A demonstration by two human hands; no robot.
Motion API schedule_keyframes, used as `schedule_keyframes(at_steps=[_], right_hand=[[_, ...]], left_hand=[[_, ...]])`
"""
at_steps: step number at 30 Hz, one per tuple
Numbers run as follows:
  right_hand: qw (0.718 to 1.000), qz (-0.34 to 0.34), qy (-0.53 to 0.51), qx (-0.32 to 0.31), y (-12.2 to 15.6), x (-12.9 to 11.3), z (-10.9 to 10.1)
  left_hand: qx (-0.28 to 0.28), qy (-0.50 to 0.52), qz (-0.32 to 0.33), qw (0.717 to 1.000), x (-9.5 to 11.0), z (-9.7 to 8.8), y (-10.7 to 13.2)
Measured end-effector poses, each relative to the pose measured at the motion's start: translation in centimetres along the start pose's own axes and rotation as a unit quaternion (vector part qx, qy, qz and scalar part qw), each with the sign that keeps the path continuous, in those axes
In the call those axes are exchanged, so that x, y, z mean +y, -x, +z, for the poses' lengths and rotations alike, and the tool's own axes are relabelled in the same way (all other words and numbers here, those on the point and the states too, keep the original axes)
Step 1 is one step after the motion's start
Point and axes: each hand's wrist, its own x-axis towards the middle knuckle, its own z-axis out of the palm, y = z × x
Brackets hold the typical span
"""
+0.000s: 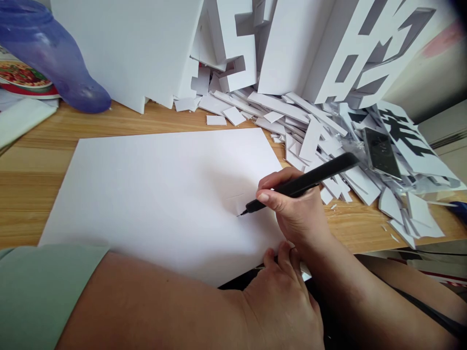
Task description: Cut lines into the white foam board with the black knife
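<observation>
In my right hand (299, 209) is a black pen-shaped craft knife (292, 187), gripped like a pen and slanting up to the right. Its thin tip rests at the surface of a large white board (156, 189), right of the middle. Faint short lines show on the board just beyond the tip. My left forearm crosses the near side of the board. At the near right edge, my left hand (284, 296) lies with its fingertips on the board's rim, below my right wrist; its fingers are stretched out, partly hidden.
White cut-off strips (292, 116) pile up behind and right of the board. Cut-out white letter shapes (237, 43) and panels stand at the back. A phone (381, 151) lies on the scraps, beside a sheet with black characters (408, 131). At far left hangs a purple balloon-like object (69, 63).
</observation>
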Motion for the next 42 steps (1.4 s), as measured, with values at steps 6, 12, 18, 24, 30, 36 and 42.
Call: schedule_keyframes(at_steps=[6,12,18,24,30,36,42], right_hand=[[0.995,0.004,0.103,0.01,0.3,-0.1,0.1],[0.997,0.032,0.062,0.015,0.2,1.1,-0.5],[0.998,0.04,0.032,0.036,0.2,1.5,-0.7],[0.998,0.027,0.03,0.042,0.0,1.8,-1.7],[0.997,0.015,0.032,0.066,-0.2,1.8,-2.8],[0.998,0.019,0.012,0.059,-0.3,2.0,-3.5],[0.999,0.008,0.018,0.037,-0.6,1.9,-3.9]], left_hand=[[0.089,-0.038,-0.013,0.995,0.1,0.7,0.4],[0.102,-0.04,-0.024,0.994,0.1,0.7,0.6],[0.034,-0.037,-0.006,0.999,-0.1,0.2,0.7],[0.07,-0.065,-0.014,0.995,0.0,0.4,0.9],[0.121,-0.075,-0.021,0.99,0.1,1.1,1.0],[0.14,-0.079,-0.003,0.987,-0.2,1.2,0.9],[0.147,-0.096,0.002,0.984,-0.3,1.1,0.9]])
